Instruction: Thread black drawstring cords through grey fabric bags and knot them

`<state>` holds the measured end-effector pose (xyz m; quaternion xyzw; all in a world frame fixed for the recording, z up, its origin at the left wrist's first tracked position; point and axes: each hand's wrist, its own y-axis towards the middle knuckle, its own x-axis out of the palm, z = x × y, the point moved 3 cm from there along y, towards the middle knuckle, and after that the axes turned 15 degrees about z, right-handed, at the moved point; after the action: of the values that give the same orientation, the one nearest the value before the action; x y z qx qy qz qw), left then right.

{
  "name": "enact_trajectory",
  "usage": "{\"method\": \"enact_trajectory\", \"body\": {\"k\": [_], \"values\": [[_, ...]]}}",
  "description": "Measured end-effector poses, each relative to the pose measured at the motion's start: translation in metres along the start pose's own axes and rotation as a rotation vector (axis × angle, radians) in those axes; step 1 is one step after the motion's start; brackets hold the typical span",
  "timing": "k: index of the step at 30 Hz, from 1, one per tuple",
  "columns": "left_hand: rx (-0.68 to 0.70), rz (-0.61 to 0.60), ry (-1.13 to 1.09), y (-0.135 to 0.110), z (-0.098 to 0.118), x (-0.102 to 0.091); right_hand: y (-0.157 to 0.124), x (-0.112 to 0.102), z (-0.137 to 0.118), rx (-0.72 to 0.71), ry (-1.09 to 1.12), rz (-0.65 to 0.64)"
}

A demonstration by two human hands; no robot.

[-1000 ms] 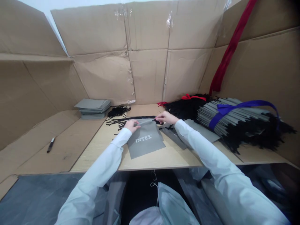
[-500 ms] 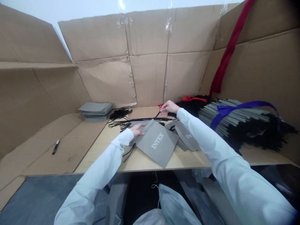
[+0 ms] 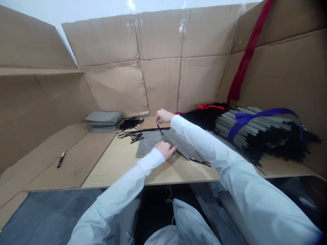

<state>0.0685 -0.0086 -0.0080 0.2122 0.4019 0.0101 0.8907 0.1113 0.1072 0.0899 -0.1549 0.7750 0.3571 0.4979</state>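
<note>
My left hand (image 3: 167,149) lies flat with its fingers stretched out on a grey fabric bag (image 3: 147,143) on the wooden tabletop (image 3: 120,166). The bag's printed side does not show. Farther back, my right hand (image 3: 163,116) is closed in a pinch on a thin black cord (image 3: 159,129) that runs down to the bag's top edge. My right sleeve crosses over a second grey bag (image 3: 182,143). Loose black cords (image 3: 133,135) lie along the far edge of the bag.
A stack of grey bags (image 3: 104,119) sits at the back left beside a coil of black cords (image 3: 130,122). A bundle of bags tied with blue ribbon (image 3: 251,126) fills the right. A black marker (image 3: 61,159) lies at the left. Cardboard walls (image 3: 160,81) enclose the bench.
The grey bag has been turned over, so its lettering is hidden. My left hand moved right onto it. My right hand came left and pinched a black cord.
</note>
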Motion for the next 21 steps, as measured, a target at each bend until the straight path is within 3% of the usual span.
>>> {"method": "enact_trajectory", "body": {"k": [2,4,9,14,18,21], "values": [[0.28,0.018,0.246,0.006,-0.004,-0.015,-0.004,0.012,-0.001,-0.017,0.045,-0.098],[0.443,-0.024,0.404,0.015,-0.015,-0.025,-0.009,0.02,0.0,-0.008,0.06,-0.148],[0.507,-0.108,0.565,0.039,-0.05,-0.023,-0.017,0.029,0.003,0.054,0.073,-0.138],[0.514,-0.119,0.57,0.045,-0.06,-0.009,-0.032,0.044,0.01,0.167,-0.01,-0.014],[0.473,-0.093,0.505,0.038,-0.06,-0.005,-0.062,0.071,0.02,0.474,-0.06,0.267],[0.478,-0.112,0.475,0.032,-0.061,-0.004,-0.085,0.094,0.025,0.72,0.063,0.366]]}}
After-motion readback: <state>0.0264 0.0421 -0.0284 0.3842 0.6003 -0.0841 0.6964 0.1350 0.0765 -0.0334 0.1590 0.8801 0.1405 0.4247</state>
